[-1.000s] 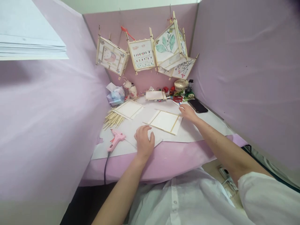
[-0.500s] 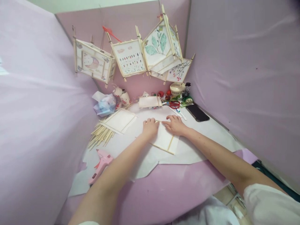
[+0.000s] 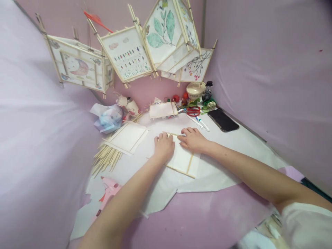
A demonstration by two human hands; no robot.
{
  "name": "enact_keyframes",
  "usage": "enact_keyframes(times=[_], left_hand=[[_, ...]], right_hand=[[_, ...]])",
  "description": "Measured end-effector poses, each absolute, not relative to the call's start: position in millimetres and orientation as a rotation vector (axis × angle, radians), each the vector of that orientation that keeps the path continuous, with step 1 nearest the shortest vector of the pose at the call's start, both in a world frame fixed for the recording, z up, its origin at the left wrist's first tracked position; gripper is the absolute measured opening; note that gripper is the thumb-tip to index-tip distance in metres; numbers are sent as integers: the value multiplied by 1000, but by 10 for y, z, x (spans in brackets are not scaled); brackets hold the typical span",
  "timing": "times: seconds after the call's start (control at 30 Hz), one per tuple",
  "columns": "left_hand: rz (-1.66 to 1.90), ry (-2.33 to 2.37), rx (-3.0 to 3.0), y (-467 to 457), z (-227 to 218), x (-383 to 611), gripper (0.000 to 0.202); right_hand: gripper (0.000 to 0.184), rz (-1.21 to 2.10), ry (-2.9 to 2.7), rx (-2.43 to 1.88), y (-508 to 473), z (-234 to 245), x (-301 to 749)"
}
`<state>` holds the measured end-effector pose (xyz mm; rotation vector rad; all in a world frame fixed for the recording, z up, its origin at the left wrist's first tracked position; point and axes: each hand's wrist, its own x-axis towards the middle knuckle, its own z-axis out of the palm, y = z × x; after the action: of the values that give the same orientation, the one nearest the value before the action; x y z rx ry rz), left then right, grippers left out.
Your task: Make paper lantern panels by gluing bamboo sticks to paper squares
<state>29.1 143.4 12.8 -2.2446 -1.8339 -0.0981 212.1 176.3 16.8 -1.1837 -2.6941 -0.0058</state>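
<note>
A white paper panel [image 3: 178,157] edged with thin wooden sticks lies on the covered table in front of me. My left hand [image 3: 164,148] rests on its left side, fingers bent and apart, fingertips at the far stick [image 3: 173,134]. On the right, my right hand [image 3: 194,140] lies over the far corner with fingers spread, index fingertip against the same stick. Another stick [image 3: 190,163] crosses the panel's right part, and one [image 3: 180,171] runs along the near edge. Left of my hands, a second framed panel [image 3: 127,137] lies over a pile of loose sticks [image 3: 107,159].
A pink glue gun [image 3: 110,188] lies partly behind my left forearm. Along the back are a small framed panel [image 3: 162,110], red-handled scissors [image 3: 193,111], pens [image 3: 202,123], a lidded bowl [image 3: 195,91] and a phone [image 3: 223,120]. Painted lanterns [image 3: 129,55] hang above.
The view has shifted closer and downward. My left hand has slid a little left and back from the stick's middle, so the gap between my hands is wider. The panel stays in place.
</note>
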Motion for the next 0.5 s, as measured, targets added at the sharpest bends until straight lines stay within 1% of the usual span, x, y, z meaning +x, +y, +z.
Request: enact_keyframes(times=[0.13,0.27,0.5], left_hand=[[-95,-1833,-2244,1425,135,306,30],[-85,-1831,-2250,1423,144,320,29],[-54,-1832,-2260,1433,146,331,29]], right_hand=[[32,-62,-2704,-1224,1635,197,2304],[32,-50,-2706,-1305,1512,263,2451],[33,-79,-2708,-1438,1388,353,2456]])
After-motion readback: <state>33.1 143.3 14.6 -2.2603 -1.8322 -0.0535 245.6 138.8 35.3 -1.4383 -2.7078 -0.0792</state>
